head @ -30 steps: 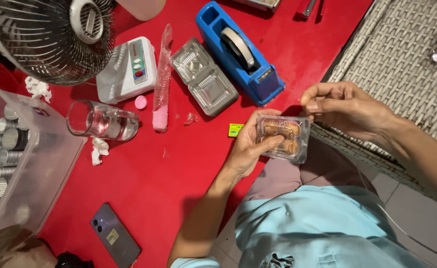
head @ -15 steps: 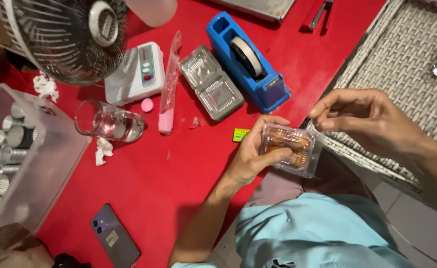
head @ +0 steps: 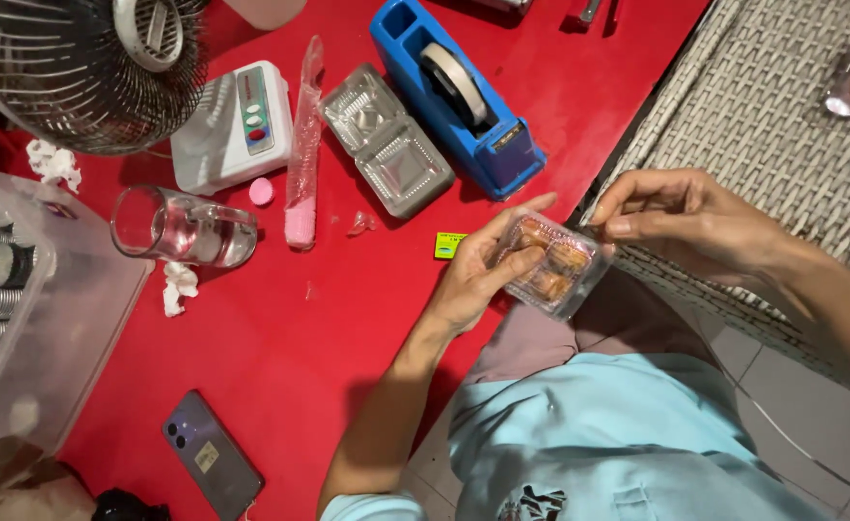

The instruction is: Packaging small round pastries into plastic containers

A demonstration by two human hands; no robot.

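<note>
My left hand [head: 473, 275] grips a small clear plastic clamshell box [head: 555, 265] with brown baked pieces inside, held over the edge of the red table [head: 300, 347]. My right hand [head: 681, 222] hovers just right of the box with thumb and fingers pinched together near its upper right corner; I cannot tell what it pinches. An empty open clamshell box [head: 386, 140] lies on the table above my left hand. A blue tape dispenser [head: 459, 92] stands beside it.
A small fan [head: 78, 68], a white sealer device [head: 237, 125], a glass lying on its side [head: 184, 227], a pink-ended plastic sleeve [head: 301, 154], a phone [head: 213, 468] and a clear bin of foil cups [head: 20, 299] are on the table. A wicker surface [head: 763, 125] lies right.
The view has shifted slightly. My left hand has tilted the filled box and brought it a little lower. My right hand stays pinched by the box's right edge.
</note>
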